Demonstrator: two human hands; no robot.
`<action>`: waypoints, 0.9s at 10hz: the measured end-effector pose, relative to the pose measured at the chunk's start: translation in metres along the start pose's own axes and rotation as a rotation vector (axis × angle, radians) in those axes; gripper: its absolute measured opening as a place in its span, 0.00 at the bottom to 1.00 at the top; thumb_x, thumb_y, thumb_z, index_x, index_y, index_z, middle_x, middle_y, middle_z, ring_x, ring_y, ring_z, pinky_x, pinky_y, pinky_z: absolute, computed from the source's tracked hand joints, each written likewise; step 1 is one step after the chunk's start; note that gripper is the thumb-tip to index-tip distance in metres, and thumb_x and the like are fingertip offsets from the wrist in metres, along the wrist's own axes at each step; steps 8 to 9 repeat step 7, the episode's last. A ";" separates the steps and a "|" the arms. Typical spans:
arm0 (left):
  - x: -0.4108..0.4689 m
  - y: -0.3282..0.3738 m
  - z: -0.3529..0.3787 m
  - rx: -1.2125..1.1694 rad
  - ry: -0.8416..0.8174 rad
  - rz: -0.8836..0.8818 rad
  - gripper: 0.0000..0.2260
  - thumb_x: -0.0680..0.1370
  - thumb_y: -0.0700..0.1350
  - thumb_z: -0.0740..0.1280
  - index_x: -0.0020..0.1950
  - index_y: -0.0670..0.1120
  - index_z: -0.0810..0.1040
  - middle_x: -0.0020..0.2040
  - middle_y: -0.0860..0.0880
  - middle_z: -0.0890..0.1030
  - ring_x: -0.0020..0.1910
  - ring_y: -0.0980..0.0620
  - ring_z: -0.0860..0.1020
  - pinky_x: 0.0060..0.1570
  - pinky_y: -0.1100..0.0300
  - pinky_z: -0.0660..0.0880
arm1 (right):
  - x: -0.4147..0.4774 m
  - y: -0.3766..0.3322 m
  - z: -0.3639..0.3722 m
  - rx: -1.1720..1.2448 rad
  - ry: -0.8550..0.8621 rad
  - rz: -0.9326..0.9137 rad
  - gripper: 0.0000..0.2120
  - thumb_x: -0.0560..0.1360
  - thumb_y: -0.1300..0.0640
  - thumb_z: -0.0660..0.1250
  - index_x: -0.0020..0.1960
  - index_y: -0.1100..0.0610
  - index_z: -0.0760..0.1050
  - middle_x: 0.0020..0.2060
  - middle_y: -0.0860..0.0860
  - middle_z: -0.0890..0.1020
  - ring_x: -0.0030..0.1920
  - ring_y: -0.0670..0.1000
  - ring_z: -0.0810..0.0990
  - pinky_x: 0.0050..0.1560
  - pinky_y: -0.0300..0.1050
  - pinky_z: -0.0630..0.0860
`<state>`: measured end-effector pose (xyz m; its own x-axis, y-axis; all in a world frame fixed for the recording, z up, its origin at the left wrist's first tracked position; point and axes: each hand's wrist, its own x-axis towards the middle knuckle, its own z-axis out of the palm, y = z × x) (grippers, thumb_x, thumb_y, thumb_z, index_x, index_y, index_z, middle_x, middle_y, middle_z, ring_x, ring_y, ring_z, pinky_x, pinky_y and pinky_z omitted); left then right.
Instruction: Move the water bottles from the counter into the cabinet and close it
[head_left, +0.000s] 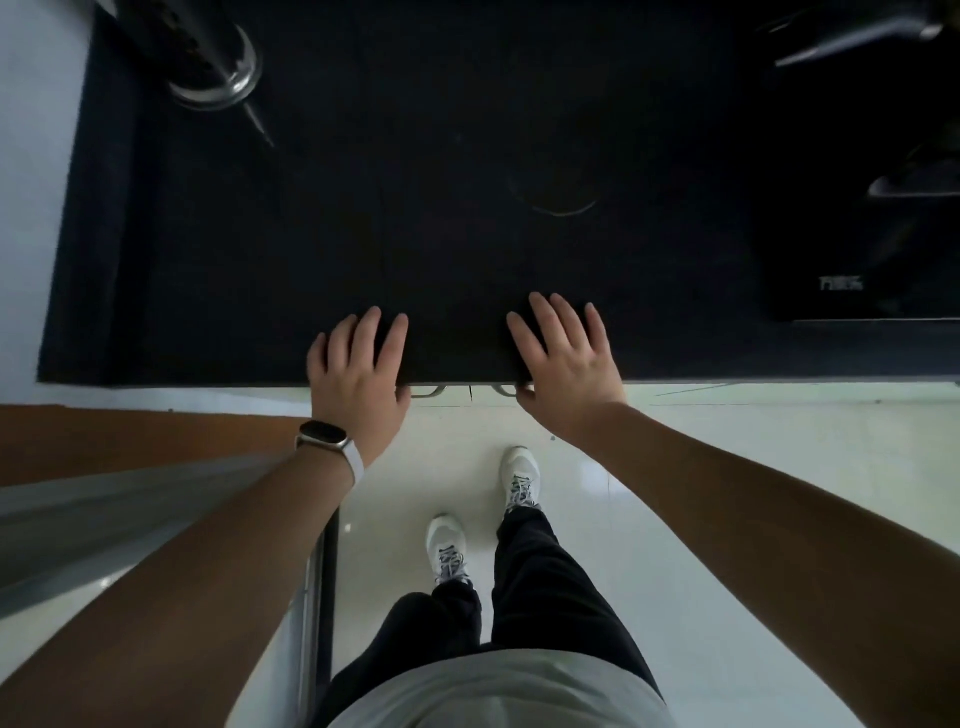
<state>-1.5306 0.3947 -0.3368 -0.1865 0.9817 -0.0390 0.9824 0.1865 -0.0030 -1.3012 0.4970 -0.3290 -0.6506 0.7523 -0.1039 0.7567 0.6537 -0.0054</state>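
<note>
At the front edge of the dark bench (467, 156), a person stands with both palms down and no water bottle anywhere on the surface in view; judging by that, the bottles are probably already inside the cabinet (457, 397), of which only a thin strip shows below the edge, its two doors meeting at a seam and looking shut or nearly so. A black cooktop (857, 260) fills the bench's right side, and a shiny metal vessel (218, 67) stands at the far left corner. The left hand (358, 379) and right hand (566, 364) lie flat near each other, fingers (558, 317) straight and spread, holding nothing; each thumb drops past the edge close to a door handle, though contact cannot be made out. The doors look rigid and light on their hinges, so a gentle push on the face should seat them. The left handle (427, 392) and right handle (506, 389), slim metal bars, are the natural grips. A watch (324, 434) sits on the left wrist.
</note>
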 end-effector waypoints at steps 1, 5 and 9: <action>0.000 0.000 -0.008 0.000 -0.068 -0.001 0.38 0.70 0.50 0.78 0.76 0.45 0.68 0.72 0.39 0.71 0.69 0.35 0.70 0.65 0.34 0.69 | -0.001 0.000 -0.009 0.013 -0.051 -0.003 0.40 0.68 0.45 0.74 0.75 0.56 0.65 0.73 0.60 0.66 0.73 0.62 0.63 0.72 0.65 0.57; -0.020 -0.002 -0.083 -0.113 -0.182 0.083 0.27 0.83 0.56 0.62 0.81 0.51 0.62 0.82 0.46 0.59 0.81 0.43 0.56 0.78 0.45 0.55 | -0.040 -0.006 -0.097 0.034 -0.110 0.041 0.29 0.80 0.38 0.54 0.77 0.50 0.59 0.77 0.52 0.61 0.77 0.56 0.55 0.77 0.58 0.48; -0.038 0.006 -0.127 -0.105 -0.063 0.185 0.27 0.83 0.57 0.61 0.81 0.52 0.63 0.82 0.46 0.59 0.81 0.43 0.56 0.78 0.44 0.54 | -0.083 -0.007 -0.144 -0.008 -0.002 0.162 0.29 0.79 0.36 0.52 0.76 0.49 0.61 0.75 0.50 0.64 0.76 0.54 0.58 0.76 0.56 0.51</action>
